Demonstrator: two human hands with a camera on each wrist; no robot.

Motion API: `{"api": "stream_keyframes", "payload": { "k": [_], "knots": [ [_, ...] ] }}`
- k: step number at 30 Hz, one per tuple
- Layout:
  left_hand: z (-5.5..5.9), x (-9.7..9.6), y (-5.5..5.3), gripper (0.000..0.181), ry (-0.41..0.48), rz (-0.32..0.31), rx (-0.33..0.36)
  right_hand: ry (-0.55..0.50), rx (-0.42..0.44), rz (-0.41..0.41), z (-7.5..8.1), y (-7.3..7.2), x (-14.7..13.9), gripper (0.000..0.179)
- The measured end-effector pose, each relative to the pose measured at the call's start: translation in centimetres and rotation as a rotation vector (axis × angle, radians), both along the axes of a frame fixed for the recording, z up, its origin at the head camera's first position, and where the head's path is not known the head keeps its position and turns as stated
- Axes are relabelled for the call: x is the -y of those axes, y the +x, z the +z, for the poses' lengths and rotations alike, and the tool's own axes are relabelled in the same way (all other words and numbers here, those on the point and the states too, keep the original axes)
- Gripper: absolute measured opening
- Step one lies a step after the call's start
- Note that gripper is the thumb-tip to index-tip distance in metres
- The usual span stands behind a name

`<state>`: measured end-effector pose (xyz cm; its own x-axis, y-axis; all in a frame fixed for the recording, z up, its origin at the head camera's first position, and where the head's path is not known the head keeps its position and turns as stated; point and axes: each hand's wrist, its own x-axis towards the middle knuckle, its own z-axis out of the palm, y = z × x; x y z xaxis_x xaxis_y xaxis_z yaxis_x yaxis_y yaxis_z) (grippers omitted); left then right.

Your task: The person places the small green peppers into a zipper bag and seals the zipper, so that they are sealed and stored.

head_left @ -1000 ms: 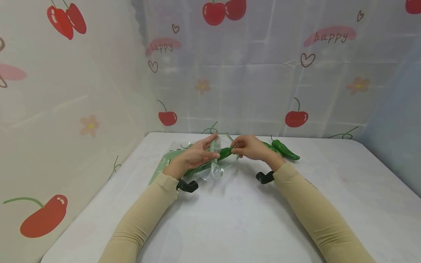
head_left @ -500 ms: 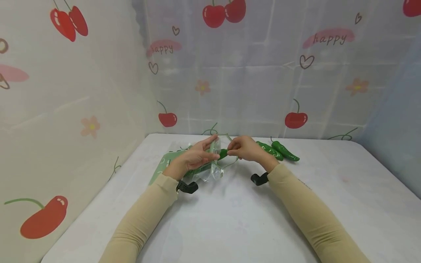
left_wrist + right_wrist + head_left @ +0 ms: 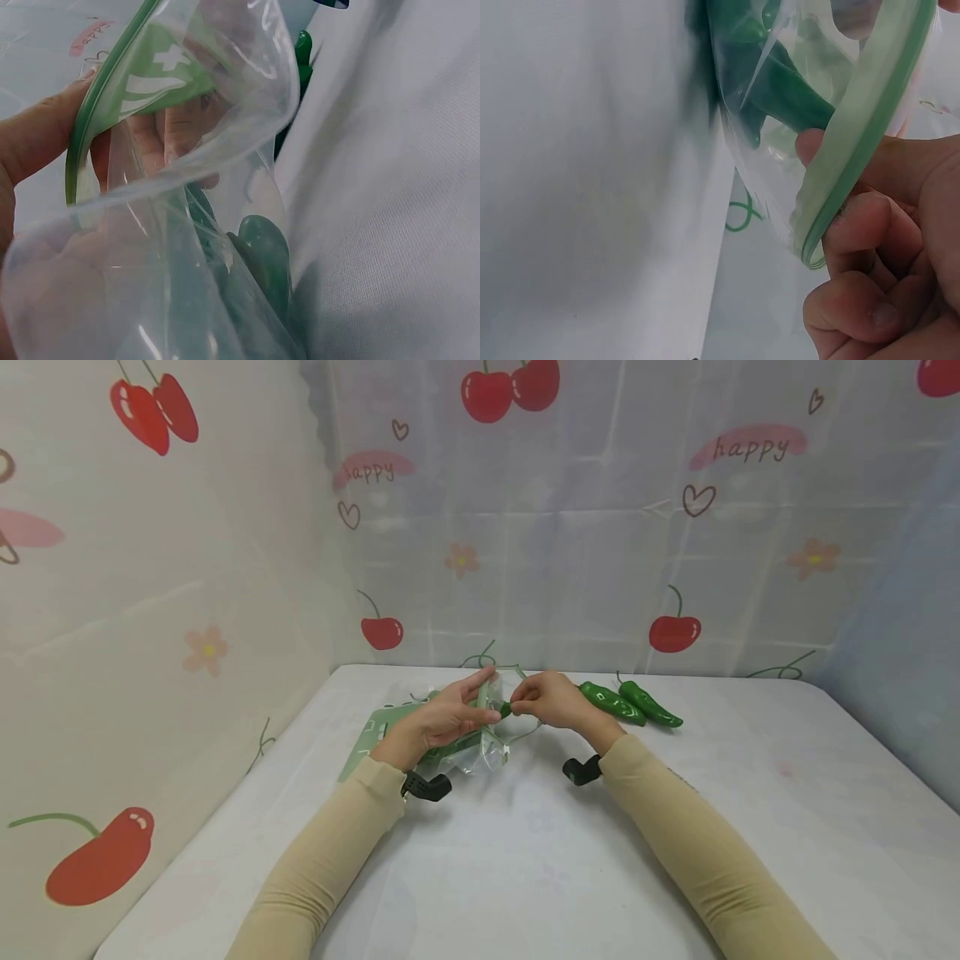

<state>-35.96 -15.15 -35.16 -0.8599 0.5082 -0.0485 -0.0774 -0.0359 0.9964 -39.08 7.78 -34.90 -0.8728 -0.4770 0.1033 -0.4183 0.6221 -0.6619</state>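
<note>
A clear zip bag [image 3: 474, 760] with a green sealing strip lies on its side, several green peppers showing through its plastic. My left hand [image 3: 450, 714] holds the bag by its mouth, thumb and fingers spread apart at the rim. In my right hand [image 3: 553, 700] a green chili pepper [image 3: 505, 710] is pinched by one end, and its other end points into the bag's mouth. From the right wrist view, that pepper [image 3: 799, 97] is seen through the plastic, with the fingertips beside the green strip [image 3: 874, 112]. The left wrist view shows a pepper [image 3: 264, 259] inside the bag.
Two glossy green peppers, a nearer one [image 3: 611, 702] and a farther one [image 3: 651, 703], lie on the white table [image 3: 540, 860] right of the right hand. A flat green sheet with white marks [image 3: 367, 745] lies left of the bag. A patterned curtain [image 3: 540, 543] stands behind.
My right hand has moved left with the pepper, which has gone deeper into the bag's mouth. More of the nearer loose pepper shows. The left hand keeps its place.
</note>
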Motion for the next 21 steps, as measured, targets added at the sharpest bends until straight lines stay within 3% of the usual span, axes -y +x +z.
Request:
{"api": "stream_keyframes", "payload": {
  "k": [10, 21],
  "knots": [
    [-0.1, 0.0, -0.1, 0.095, 0.011, 0.003, 0.011, 0.019, -0.048, -0.016, -0.1, 0.2, -0.3, 0.014],
    [0.0, -0.1, 0.0, 0.096, 0.025, 0.001, 0.012, 0.005, -0.067, -0.026, 0.3, 0.2, -2.4, 0.016]
  ]
}}
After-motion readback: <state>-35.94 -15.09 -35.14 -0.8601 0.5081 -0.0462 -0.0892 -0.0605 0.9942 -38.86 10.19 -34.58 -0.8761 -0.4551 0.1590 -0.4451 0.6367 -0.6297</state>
